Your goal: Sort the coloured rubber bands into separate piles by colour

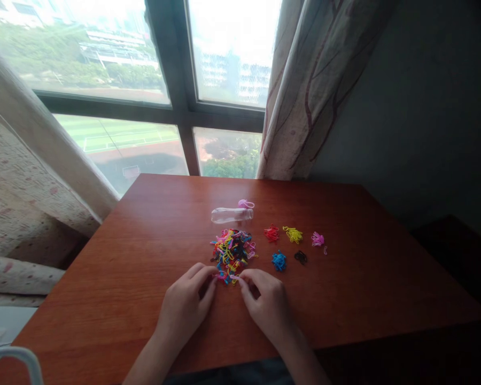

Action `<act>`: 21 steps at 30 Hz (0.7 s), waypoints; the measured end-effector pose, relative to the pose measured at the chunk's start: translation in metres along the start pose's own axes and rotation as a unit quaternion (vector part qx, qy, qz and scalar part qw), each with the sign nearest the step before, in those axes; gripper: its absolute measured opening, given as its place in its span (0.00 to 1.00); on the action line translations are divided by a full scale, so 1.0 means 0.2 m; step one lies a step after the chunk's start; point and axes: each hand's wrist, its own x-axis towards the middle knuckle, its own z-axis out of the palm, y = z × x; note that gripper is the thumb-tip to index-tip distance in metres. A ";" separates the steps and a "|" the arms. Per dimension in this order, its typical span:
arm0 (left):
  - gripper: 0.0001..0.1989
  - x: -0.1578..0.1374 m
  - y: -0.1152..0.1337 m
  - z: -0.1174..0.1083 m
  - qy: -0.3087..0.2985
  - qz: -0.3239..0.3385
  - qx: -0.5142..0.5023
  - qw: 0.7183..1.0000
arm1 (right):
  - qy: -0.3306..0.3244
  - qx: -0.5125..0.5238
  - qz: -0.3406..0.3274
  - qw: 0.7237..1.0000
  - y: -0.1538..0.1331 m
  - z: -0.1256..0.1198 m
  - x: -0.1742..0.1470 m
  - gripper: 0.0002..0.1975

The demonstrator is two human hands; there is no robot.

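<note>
At near table edge: both forearms enter from below, angled inward, wrists low over the wooden table (136,299).
Left hand (186,307): palm down, fingers curled forward, fingertips (211,274) drawn together at the near rim of the pile; pinched on a band or only touching, cannot tell.
Right hand (266,305): palm down, knuckles raised, thumb and forefinger (242,279) closed in a pinch at the pile's near edge, apparently on a small pinkish band; too small to be sure.
Gap between hands: narrow, fingertips almost meeting over the pile's front.
Mixed pile of rubber bands (232,251): multicoloured loops heaped loosely, just beyond both hands, near the table's middle.
Blue bands (279,260): small cluster right of the pile, apart from it.
Black bands (300,257): small cluster just right of the blue.
Red bands (271,233): cluster farther back, right of the pile.
Yellow bands (292,234): beside the red, to its right.
Pink bands (318,239): rightmost cluster, one stray loop beside it.
Clear bottle (231,215): lying on its side behind the pile.
Pink cap (246,203): just behind the bottle's right end.
Beyond table: window (176,80) with curtain (304,91) at right.
</note>
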 end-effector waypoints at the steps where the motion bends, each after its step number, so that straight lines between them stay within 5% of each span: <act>1: 0.08 0.00 0.00 0.00 -0.001 0.001 0.002 1.000 | 0.011 0.010 0.006 1.000 0.01 -0.03 0.00 0.07; 5: 0.08 0.00 -0.01 0.00 -0.005 0.006 0.014 1.000 | 0.083 -0.010 0.042 0.996 0.11 -0.21 0.03 0.09; 12: 0.09 0.00 0.00 0.00 0.009 0.020 0.031 0.999 | 0.190 -0.150 0.181 0.953 0.57 -0.62 0.08 0.17; 16: 0.08 0.00 0.00 -0.01 0.013 0.020 0.017 1.000 | 0.191 -0.162 0.224 0.942 0.72 -0.69 0.08 0.21; 21: 0.09 0.00 0.00 -0.01 0.005 0.015 -0.005 1.000 | 0.186 -0.177 0.226 0.940 0.74 -0.66 0.09 0.21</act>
